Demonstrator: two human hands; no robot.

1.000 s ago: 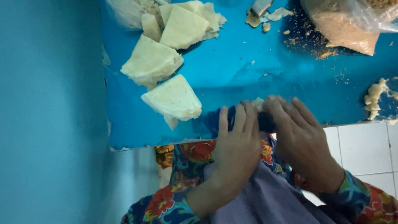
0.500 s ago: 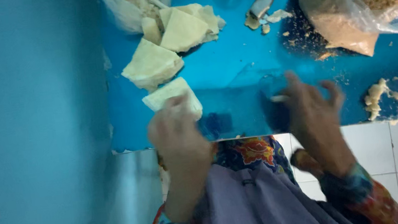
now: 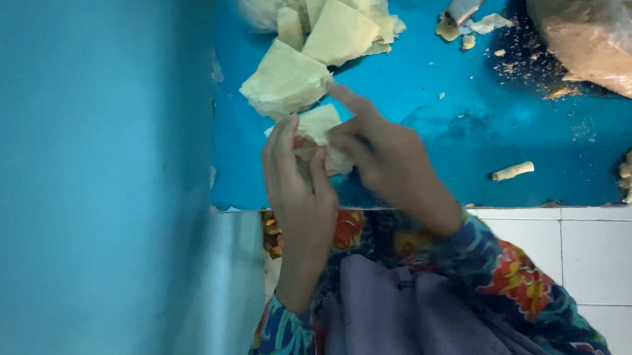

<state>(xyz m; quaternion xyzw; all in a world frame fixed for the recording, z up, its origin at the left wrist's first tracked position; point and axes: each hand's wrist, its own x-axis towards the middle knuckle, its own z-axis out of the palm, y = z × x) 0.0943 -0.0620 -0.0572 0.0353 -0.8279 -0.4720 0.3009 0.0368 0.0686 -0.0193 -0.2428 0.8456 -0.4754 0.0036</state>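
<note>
On the blue table (image 3: 424, 140), both hands hold a triangular wrapper (image 3: 319, 125), tip pointing away.

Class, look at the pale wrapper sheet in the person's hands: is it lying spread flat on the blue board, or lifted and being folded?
Lifted and partly folded: both hands, left hand and right hand, pinch the wrapper sheet above the blue board.

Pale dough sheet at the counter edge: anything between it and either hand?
Nothing visible. The left hand and right hand both already touch the pale dough sheet; the folded wedges lie beyond it, apart.
</note>
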